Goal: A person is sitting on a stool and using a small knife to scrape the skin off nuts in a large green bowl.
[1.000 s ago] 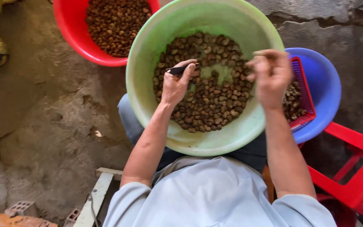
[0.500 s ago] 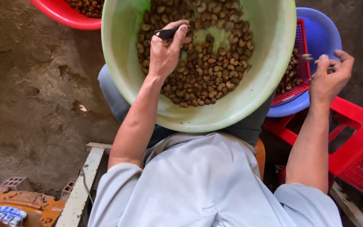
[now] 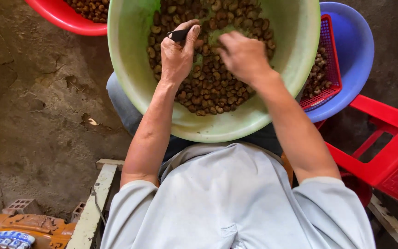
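1. Right now the work in hand looks like picking one nut out of the heap: both hands are inside the big green basin (image 3: pixel 130 69) on the person's lap, over the brown nuts (image 3: pixel 208 87) that fill its bottom.
2. The left hand (image 3: pixel 177 51) is curled closed around a small dark-handled tool (image 3: pixel 179 35), whose end sticks out past the thumb; the knuckles rest on the nuts.
3. The right hand (image 3: pixel 242 55) lies palm down on the heap with its fingers bent into the nuts; whether it already grips one I cannot tell, since the fingertips are hidden.
4. Beside the basin on the right sits a red mesh basket (image 3: pixel 330 64) inside a blue bowl (image 3: pixel 358 50), holding more nuts; a red basin (image 3: pixel 65 20) with nuts stands at upper left, and a red plastic stool (image 3: pixel 388 143) is at lower right.
5. I judge that the next move calls for a firm pinch on a single nut and bringing it to the tool's tip, held steady so the tool does not slip toward the fingers.
6. Compared with half a second ago, the right hand has come from over the blue bowl, where it was raised, back into the green basin; the left hand keeps the same grip on the tool in nearly the same spot.
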